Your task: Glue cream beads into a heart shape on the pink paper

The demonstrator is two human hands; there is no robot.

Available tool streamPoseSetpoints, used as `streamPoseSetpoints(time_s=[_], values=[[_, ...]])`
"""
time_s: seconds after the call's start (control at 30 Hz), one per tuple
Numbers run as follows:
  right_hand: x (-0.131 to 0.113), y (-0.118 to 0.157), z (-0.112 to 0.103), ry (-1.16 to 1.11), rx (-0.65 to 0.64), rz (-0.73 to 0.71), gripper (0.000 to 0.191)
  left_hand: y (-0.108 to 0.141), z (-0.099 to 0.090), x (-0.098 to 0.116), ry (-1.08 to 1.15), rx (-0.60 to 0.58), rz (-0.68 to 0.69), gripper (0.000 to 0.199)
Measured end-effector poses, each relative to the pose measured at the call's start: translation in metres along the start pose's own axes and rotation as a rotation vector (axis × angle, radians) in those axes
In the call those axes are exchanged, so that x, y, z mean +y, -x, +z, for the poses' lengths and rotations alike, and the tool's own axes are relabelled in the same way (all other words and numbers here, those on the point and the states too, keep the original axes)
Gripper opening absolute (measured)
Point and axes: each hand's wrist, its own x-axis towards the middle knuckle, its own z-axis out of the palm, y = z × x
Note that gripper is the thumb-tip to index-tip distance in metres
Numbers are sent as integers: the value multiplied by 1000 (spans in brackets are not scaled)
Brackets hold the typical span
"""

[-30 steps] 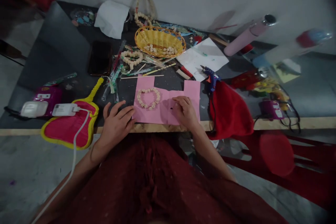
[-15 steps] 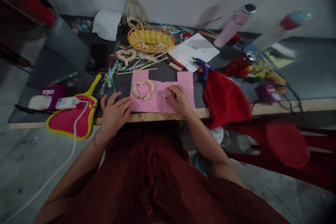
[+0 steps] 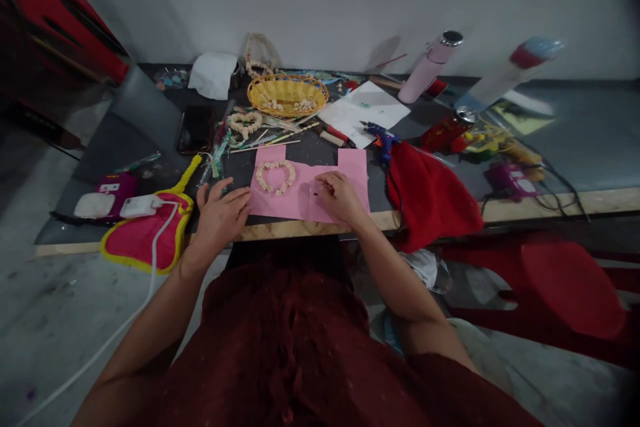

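A pink sheet of paper (image 3: 305, 203) with two raised tabs lies at the table's front edge. On its left half rests a heart-shaped ring of pale beads (image 3: 276, 178). My left hand (image 3: 223, 212) lies with fingers spread, their tips at the paper's left edge. Over the right half, my right hand (image 3: 343, 197) has its fingers bent and drawn together; anything between them is too small to make out. A small dark mark (image 3: 316, 194) shows on the paper just below those fingertips.
Behind the paper stands a yellow wicker basket (image 3: 287, 95) with pale beads. A blue glue gun (image 3: 384, 137), a red cloth (image 3: 430, 197) and a pink flask (image 3: 431, 67) are to the right. A phone (image 3: 195, 129) and a pink fan-shaped piece (image 3: 147, 235) with a cable lie left.
The camera view has shifted slightly, so the table sits lower in the picture. Both hands stay about where they were on the pink paper; the right fingers have moved only a little.
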Motion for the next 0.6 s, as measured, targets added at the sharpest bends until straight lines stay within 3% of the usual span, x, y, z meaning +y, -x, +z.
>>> streamPoseSetpoints(time_s=[0.6], values=[[0, 1, -7, -17, -45, -37, 21, -2, -5, 2, -48, -10, 72, 26]])
